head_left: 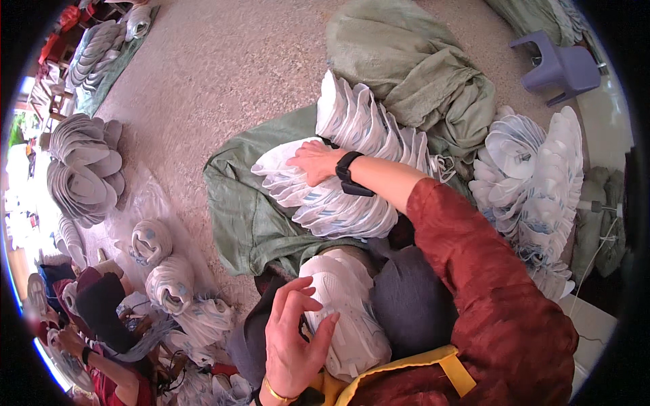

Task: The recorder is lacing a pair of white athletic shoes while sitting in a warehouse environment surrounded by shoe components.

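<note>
My right hand reaches across to a fanned row of white shoe uppers on a green woven sack. Its fingers rest spread on the uppers near the left end, and I see nothing lifted in them. A second row of white uppers lies just beyond that hand. My left hand hovers above my lap, its fingers apart and curved with nothing between them. Beneath and beside it, white uppers lie between my dark-clad legs; the hand partly hides them.
More white uppers are piled at right, near a purple stool. A bunched green sack lies ahead. At left are stacked grey-white pieces and rolled uppers. Another person's arm shows at lower left.
</note>
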The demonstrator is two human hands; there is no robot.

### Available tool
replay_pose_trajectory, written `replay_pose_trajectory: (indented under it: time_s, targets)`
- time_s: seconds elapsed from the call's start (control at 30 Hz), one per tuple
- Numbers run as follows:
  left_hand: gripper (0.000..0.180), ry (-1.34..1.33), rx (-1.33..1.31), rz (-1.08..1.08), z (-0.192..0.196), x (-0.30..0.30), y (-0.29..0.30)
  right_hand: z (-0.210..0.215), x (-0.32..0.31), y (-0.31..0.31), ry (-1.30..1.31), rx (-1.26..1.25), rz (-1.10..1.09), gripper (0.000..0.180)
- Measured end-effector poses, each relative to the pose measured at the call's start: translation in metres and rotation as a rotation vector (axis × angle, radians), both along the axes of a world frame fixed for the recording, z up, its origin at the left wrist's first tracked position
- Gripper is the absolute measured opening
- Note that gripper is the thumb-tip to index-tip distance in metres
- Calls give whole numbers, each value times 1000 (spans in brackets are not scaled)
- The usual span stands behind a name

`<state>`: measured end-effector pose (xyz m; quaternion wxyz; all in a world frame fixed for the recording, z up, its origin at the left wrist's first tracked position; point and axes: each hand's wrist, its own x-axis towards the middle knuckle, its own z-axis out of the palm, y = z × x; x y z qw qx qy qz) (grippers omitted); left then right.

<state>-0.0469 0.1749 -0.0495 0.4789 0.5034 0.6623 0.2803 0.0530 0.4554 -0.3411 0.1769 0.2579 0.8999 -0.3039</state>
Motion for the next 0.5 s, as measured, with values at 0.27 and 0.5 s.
replay_pose_trajectory:
  time_s: [0.27, 0.5]
  targets:
    - [18, 23, 27, 32, -4, -1, -3, 81, 68, 7, 382, 109, -216, 81]
    - [19, 20, 82, 91, -11, -10, -25, 218, 144, -38, 370, 158, -183, 59]
